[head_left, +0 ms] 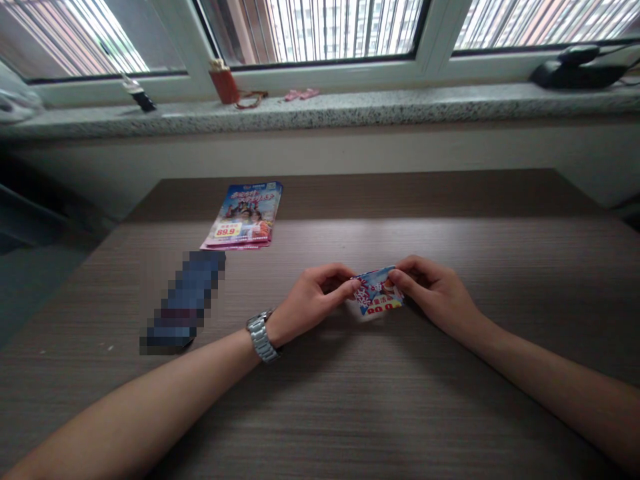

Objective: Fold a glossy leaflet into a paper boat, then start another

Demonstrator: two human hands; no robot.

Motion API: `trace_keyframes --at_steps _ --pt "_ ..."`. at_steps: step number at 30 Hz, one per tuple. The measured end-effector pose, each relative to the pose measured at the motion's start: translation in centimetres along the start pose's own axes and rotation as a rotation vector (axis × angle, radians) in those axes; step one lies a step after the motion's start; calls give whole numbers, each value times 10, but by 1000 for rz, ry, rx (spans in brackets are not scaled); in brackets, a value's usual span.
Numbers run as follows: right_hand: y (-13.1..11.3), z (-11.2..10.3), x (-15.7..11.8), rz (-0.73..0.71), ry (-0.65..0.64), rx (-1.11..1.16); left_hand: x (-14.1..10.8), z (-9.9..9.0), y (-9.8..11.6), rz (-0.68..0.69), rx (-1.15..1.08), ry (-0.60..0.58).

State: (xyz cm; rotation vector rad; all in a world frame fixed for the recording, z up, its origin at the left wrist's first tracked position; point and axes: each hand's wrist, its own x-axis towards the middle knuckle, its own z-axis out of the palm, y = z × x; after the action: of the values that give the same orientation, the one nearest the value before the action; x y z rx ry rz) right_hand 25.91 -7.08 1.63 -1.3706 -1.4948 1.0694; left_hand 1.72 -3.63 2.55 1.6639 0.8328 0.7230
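Forearms (pixel 160 400) reach in from the near left and near right, both bare, over a wide brown wood-grain table (pixel 350 420) that fills most of the scene. Beyond its far edge a window (pixel 431 40) with pale frames spans the width, vertical bars (pixel 345 30) showing through the panes. Below it runs a speckled stone sill (pixel 370 115). On the table's far left lies a stack of leaflets (pixel 245 212), blue and pink, the top one printed 89.9. At the sill's far right sits a black device (pixel 580 72). Just nearer than the stack lies a dark blue oblong object (pixel 185 300), blurred into blocks. Right of it, around the middle of the table, the left hand (pixel 307 293) and right hand (pixel 435 290) face each other, thumbs on top, each pinching one side of a folded leaflet (pixel 380 292) printed like the stack. Whether its near edge touches the table I cannot tell. A silver watch (pixel 263 337) circles the left wrist. On the far sill stand a red-brown holder (pixel 225 85) with a cord, left of centre; a small black-and-white item (pixel 140 93), farther left; and a small pink item (pixel 301 95), right of the holder.
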Motion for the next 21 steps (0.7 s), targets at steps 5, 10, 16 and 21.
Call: trace_keyframes --at_steps 5,10,16,21 --pt "0 1 -1 0 -17 0 -1 0 2 -2 5 10" --pt "-1 0 -2 8 -31 17 -1 -1 -1 9 10 9" --pt "-2 0 -1 16 -47 27 0 -1 1 9 21 7" --pt "-2 0 0 19 -43 17 0 -1 3 21 34 -12"
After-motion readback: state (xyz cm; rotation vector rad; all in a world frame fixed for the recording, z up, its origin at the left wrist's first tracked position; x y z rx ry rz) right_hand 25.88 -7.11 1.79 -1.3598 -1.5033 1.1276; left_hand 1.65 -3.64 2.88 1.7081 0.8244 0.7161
